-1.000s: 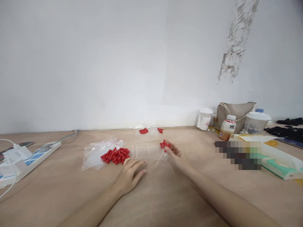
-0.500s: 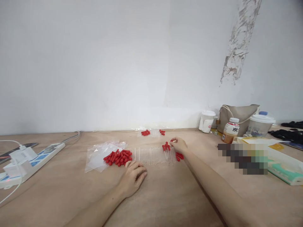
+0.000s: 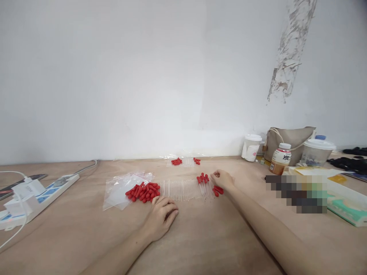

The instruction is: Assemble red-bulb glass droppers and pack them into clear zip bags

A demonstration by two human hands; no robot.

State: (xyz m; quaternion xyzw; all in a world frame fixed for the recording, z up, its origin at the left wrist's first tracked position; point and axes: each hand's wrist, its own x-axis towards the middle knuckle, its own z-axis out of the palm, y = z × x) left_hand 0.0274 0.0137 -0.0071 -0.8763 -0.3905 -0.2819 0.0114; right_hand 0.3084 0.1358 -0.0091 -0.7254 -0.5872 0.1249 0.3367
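My left hand rests loosely on the table with its fingers slightly bent and apart, holding nothing. Its fingertips are beside a pile of red rubber dropper bulbs. A row of clear glass tubes lies just beyond it. At the right end of that row are several droppers whose red bulbs sit on the tube ends. Just right of these bulbs, my right hand is closed, thumb and fingers drawn together, with nothing visible in them. A few loose red bulbs lie below that hand.
Clear plastic bags lie left of the pile. Near the wall is another bag with red bulbs and tubes. A power strip is at left; a lidded cup, bottle and grey bag stand at right.
My right hand has let go of a dropper's red bulb and moved slightly right. That dropper now lies beside the others. My left hand stays in place.
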